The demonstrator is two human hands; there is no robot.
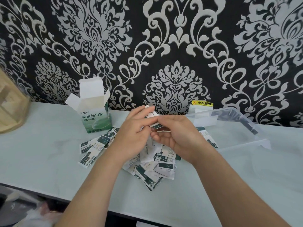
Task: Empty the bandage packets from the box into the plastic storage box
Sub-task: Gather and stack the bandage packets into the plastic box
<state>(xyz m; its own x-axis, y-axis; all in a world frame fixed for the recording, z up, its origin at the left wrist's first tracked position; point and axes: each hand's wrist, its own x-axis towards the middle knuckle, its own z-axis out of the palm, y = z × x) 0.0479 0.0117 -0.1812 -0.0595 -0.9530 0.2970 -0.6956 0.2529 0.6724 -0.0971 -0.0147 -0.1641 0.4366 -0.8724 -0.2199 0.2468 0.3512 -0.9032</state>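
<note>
A green and white bandage box (94,110) stands upright at the back left of the table, its top flaps open. Several white and dark green bandage packets (152,169) lie scattered on the table in front of it. My left hand (132,135) and my right hand (175,133) meet above the pile and together hold a small bunch of packets (154,122) between their fingers. The clear plastic storage box (229,128) sits just right of my hands, with a few packets showing through its near wall.
A pale wooden rack (9,108) stands at the far left edge. A white socket with a yellow warning sticker (202,104) is on the patterned wall behind the storage box. The table's front edge (49,194) runs across the lower left.
</note>
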